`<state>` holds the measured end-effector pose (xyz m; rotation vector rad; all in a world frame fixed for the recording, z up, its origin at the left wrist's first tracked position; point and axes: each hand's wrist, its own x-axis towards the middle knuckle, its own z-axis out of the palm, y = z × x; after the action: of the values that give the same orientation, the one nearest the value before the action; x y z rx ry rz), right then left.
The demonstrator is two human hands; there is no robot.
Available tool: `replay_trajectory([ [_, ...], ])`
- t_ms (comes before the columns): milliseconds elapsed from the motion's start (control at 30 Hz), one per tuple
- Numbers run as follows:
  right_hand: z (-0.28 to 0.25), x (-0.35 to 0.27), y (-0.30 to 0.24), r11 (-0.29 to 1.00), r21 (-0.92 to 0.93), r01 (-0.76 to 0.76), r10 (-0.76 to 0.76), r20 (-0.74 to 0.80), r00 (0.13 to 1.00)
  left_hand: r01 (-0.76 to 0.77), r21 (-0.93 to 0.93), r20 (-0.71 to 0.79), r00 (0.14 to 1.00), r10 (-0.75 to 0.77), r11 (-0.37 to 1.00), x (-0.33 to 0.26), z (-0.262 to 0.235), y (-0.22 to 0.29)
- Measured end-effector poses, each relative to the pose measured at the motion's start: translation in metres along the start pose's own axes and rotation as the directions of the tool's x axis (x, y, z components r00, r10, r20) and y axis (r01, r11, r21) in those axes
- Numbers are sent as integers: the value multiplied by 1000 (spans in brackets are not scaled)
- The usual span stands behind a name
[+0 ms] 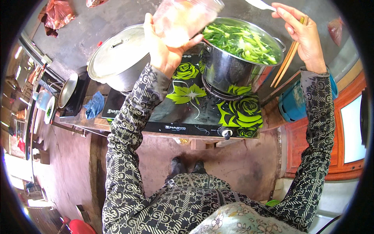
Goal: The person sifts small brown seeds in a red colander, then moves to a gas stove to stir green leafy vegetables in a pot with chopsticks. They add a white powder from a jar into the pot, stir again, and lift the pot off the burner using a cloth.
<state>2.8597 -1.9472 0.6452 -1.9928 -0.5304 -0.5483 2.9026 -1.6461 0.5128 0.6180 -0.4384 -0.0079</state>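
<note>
My left hand (165,54) is closed around a clear plastic container (186,18), tilted beside the rim of a steel pot (224,70). Its pale pinkish contents are washed out by glare. Chopped leafy greens (243,45) fill the pot, which stands on the right burner of a gas stove (159,113). To the pot's right and above it, my right hand (306,39) grips a pair of wooden chopsticks (287,64) that point downward. Between the same hand's fingertips is a white spoon (261,4), partly cut off by the top edge.
A large lidded pot (117,50) stands on the stove's left side. Further left are a blue plastic bag (94,105) and a frying pan (69,90). A blue gas cylinder (290,103) stands right of the stove, near a wooden door (331,136). Red plastic bags (58,15) hang at the far left.
</note>
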Motion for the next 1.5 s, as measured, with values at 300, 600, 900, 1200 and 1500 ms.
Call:
replay_trajectory([
  [300, 56, 7, -49, 984, -145, 104, -37, 404, 914, 213, 152, 66, 972, -225, 965, -16, 51, -8],
  [600, 64, 7, -39, 950, 149, 275, -310, 559, 769, 431, 436, 135, 837, -531, 790, 6, 77, 27],
  [900, 51, 24, 12, 859, 364, -360, 63, 623, 780, 475, 464, 120, 803, -584, 748, 23, 89, 28],
  [1200, 58, 19, -5, 707, 484, -515, 212, 550, 808, 456, 516, 37, 834, -551, 725, 19, 93, 35],
  [1500, 53, 25, 27, 905, 275, -326, 134, 542, 829, 405, 588, 25, 856, -516, 700, 10, 112, 40],
])
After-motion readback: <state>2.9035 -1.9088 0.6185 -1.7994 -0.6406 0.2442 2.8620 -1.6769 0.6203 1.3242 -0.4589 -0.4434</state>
